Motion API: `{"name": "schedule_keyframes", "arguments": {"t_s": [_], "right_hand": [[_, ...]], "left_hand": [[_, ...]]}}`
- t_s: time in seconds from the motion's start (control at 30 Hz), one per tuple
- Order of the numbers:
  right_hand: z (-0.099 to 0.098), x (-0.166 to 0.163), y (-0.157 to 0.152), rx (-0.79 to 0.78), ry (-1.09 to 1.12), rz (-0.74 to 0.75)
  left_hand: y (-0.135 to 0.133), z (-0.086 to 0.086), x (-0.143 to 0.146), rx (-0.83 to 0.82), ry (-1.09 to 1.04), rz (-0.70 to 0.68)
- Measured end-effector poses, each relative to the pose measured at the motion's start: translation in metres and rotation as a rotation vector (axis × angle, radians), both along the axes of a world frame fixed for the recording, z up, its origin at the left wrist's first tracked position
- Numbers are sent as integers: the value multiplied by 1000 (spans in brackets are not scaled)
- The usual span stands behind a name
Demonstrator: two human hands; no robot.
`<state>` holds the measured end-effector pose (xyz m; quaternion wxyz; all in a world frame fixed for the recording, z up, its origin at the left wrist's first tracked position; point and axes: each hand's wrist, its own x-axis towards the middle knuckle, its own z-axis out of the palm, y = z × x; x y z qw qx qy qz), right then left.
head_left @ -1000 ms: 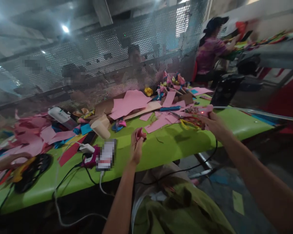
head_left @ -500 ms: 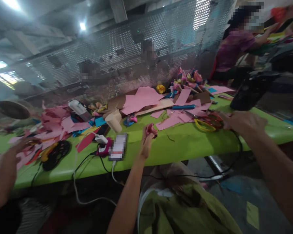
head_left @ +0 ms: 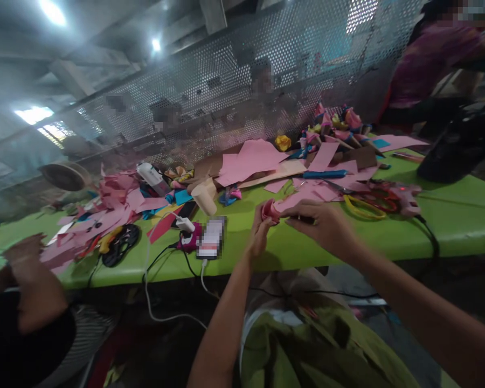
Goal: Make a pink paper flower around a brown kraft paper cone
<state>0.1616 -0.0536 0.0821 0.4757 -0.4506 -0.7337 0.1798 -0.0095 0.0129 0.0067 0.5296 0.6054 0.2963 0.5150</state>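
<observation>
My left hand [head_left: 260,233] is closed around a small rolled pink paper flower [head_left: 270,211], held above the front of the green table. My right hand [head_left: 323,223] comes in from the right with thumb and fingers drawn together. Its fingertips are at the flower's right edge; whether they pinch the paper is hidden. To the right lies a pale pink glue gun [head_left: 404,198] with a red light and a black cord. Beside it are scissors with yellow handles [head_left: 364,207]. Pink paper pieces [head_left: 321,189] lie just behind my hands.
On the green table [head_left: 461,215] stand a paper cone [head_left: 204,198], a phone [head_left: 211,237] on a cable and a black container [head_left: 448,145]. Paper flowers [head_left: 335,126] are heaped at the back. Another person's arm [head_left: 34,275] rests at left, near black-handled scissors [head_left: 121,245].
My right hand has left the glue gun and moved left to the pink flower. My left hand still holds the flower. The view has shifted, and the other person's arm at left has drawn back.
</observation>
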Motion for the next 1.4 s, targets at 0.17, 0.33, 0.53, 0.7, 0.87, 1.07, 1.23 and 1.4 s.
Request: {"name": "schedule_keyframes", "arguments": {"t_s": [0.17,0.33,0.53,0.7,0.87,1.07,1.23,1.4], "right_hand": [[-7,-19,12,-31,-154,-80],[-3,-19,16,-23,-320,-143],[4,-19,12,29,-491,-220],[4,-21,10,68,-521,-236],[4,-23,14,15,-520,-213],[7,-22,16,-49,-504,-188],[8,-22,16,-87,-494,-186],[8,-20,19,-110,-526,-165]], "left_hand": [[-2,-3,0,9,32,-23],[-1,-5,-1,52,58,-59],[-1,-5,-2,151,89,-59],[-3,-4,0,213,123,-48],[-5,-2,2,246,111,-56],[-3,-6,2,282,138,-48],[-3,-6,1,274,155,-48],[-4,-6,1,286,147,-54]]}}
